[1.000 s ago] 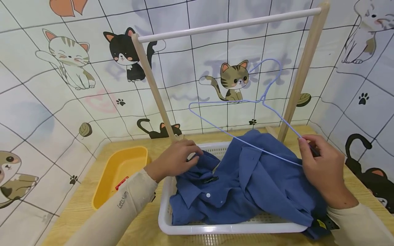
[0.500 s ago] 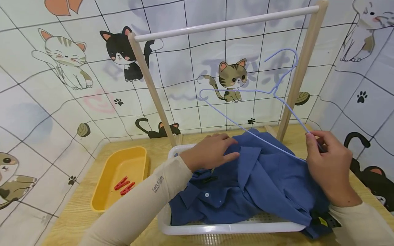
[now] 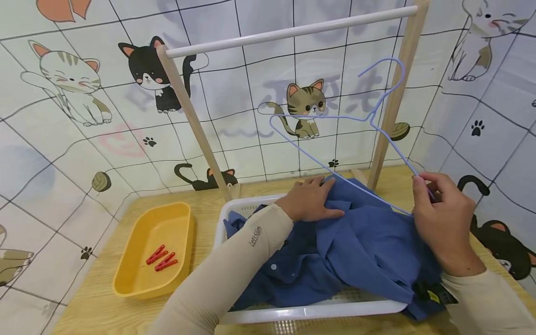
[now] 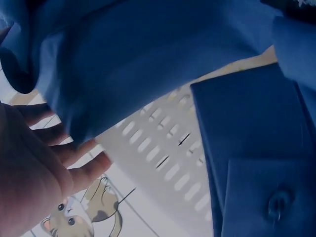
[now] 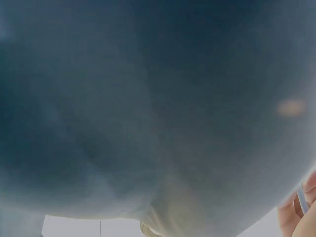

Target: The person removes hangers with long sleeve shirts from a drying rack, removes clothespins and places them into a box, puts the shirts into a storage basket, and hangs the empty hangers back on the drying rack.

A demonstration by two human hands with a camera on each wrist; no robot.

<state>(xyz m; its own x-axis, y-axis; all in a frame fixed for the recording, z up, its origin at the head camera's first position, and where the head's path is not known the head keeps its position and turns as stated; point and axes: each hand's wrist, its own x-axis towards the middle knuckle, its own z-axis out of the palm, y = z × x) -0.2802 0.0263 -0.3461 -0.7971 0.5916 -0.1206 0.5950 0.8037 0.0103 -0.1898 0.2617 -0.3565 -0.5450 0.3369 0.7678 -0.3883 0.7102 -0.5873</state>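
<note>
My right hand [image 3: 444, 221] grips one end of a light purple wire clothes hanger [image 3: 371, 114], whose hook points up. A blue button-up shirt [image 3: 372, 251] lies bunched below it in a white perforated basket [image 3: 322, 312]. Over the shirt's far part, my left hand [image 3: 307, 200] reaches with spread fingers. The left wrist view has that hand [image 4: 34, 173] with straight fingers at the edge of the cloth [image 4: 133, 64], beside a buttoned flap. Blurred cloth [image 5: 123, 98] fills most of the right wrist view, with right-hand fingers [image 5: 291, 212] at its lower right corner.
Behind the basket stands a rack with a white crossbar [image 3: 293, 32] on wooden posts. A yellow tray [image 3: 167, 228] to the left holds two red clothespins [image 3: 166, 262]. Cat-patterned walls enclose the wooden table [image 3: 96, 279].
My left hand has moved right, from the shirt's left part to its far middle. The right hand has shifted the hanger slightly up and right. Both clothespins now show past the sleeve.
</note>
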